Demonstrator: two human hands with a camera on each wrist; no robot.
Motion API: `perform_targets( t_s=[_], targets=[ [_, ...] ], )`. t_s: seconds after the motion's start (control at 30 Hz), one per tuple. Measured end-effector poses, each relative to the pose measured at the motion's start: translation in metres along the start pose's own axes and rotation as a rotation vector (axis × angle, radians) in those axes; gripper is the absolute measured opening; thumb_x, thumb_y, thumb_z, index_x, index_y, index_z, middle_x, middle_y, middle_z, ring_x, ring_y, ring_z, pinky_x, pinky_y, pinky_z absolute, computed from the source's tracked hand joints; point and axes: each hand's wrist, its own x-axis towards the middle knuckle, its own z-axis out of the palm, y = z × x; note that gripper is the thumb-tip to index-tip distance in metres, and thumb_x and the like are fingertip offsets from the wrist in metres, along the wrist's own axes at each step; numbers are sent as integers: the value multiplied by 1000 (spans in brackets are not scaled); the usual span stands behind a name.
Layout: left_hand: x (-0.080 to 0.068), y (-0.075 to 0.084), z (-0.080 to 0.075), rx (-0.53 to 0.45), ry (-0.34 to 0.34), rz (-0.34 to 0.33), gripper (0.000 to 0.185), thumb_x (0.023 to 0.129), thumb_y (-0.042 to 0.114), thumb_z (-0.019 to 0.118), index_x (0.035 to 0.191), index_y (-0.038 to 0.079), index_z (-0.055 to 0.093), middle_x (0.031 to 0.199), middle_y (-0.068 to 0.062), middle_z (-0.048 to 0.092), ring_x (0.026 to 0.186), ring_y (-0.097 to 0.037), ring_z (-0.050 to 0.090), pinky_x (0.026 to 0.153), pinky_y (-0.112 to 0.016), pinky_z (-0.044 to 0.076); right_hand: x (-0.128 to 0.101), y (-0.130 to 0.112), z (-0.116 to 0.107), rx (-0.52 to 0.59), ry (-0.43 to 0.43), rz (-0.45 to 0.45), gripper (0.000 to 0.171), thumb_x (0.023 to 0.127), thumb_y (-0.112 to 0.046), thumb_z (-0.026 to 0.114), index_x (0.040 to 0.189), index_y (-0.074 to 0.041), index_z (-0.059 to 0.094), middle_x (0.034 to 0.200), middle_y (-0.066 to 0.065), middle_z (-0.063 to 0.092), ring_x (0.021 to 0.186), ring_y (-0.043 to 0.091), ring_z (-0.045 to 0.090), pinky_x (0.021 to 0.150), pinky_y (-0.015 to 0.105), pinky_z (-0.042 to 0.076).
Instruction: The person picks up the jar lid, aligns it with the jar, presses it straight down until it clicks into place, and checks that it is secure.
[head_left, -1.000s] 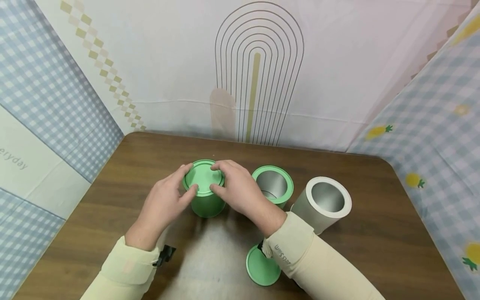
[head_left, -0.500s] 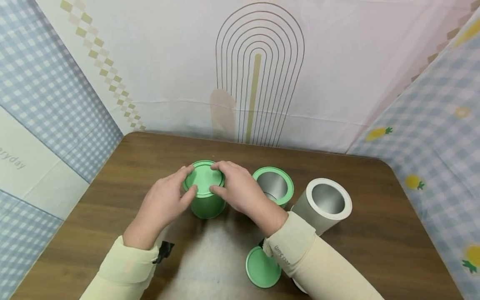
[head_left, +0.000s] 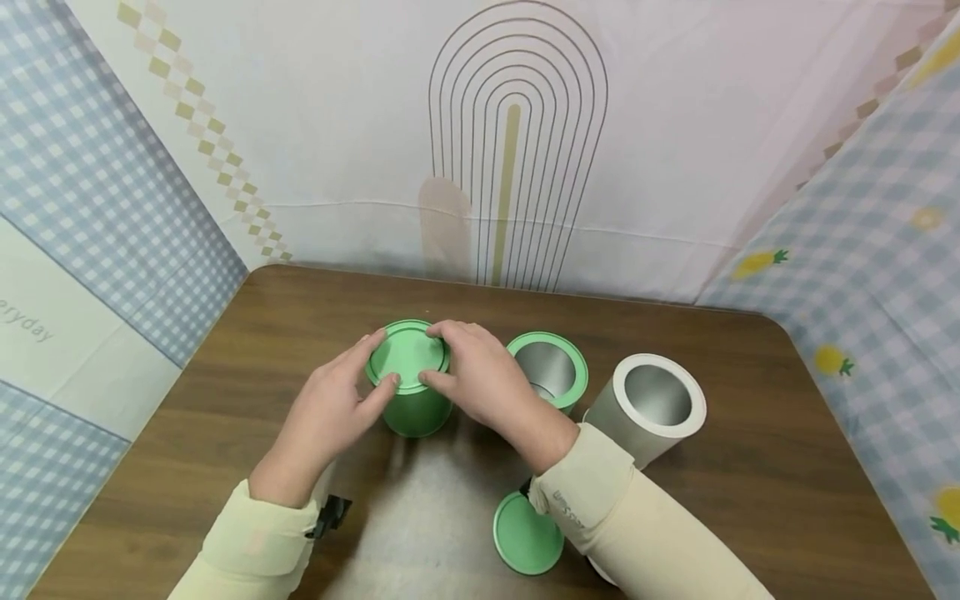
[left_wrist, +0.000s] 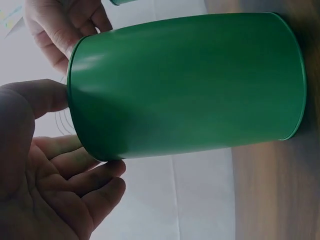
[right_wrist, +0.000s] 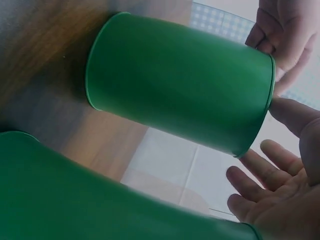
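A green can (head_left: 417,415) stands upright on the table, its round green lid (head_left: 408,357) seated on top. On the left side of the lid, my left hand (head_left: 328,407) curls its fingers over the rim, thumb at the near edge. My right hand (head_left: 486,377) grips the opposite side the same way, with the index finger towards the far edge. In the left wrist view the fingertips lie right at the upper rim of the can (left_wrist: 185,85). The right wrist view has the right thumb against that same rim, fingers spread beside the can (right_wrist: 180,85).
Right of the hands is an uncovered green can (head_left: 576,377), silvery inside. Beyond it stands an uncovered white can (head_left: 617,427). Another green lid (head_left: 527,535) lies nearer on the table, partly under the right sleeve (head_left: 637,525), where a white rim (head_left: 600,573) peeks out.
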Motion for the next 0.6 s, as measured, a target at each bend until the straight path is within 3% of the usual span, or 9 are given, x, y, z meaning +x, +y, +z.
perform_targets(
  t_s=[0.2,0.37,0.6],
  targets=[
    [-3,3,2,-15,55,49,74,95,35,69,154,2,36,150,-19,48,132,-37,51,102,-57,45,-6,2,0,4,27,-30,52,90,-36,76,135,-13,61,135,2,62,127,21,54,101,37,48],
    [-4,6,3,-18,143,118,73,92,33,74,149,0,43,147,-17,50,134,-35,48,107,-55,42,-12,2,-2,10,48,-43,53,90,-37,75,136,-13,61,138,2,61,131,21,52,106,38,46],
    [-5,8,8,-41,193,163,73,87,33,79,143,-1,49,140,-15,56,126,-33,54,102,-53,46,-23,5,-4,34,69,-55,56,90,-36,76,136,-10,60,138,3,60,132,23,52,106,42,46]
  ],
)
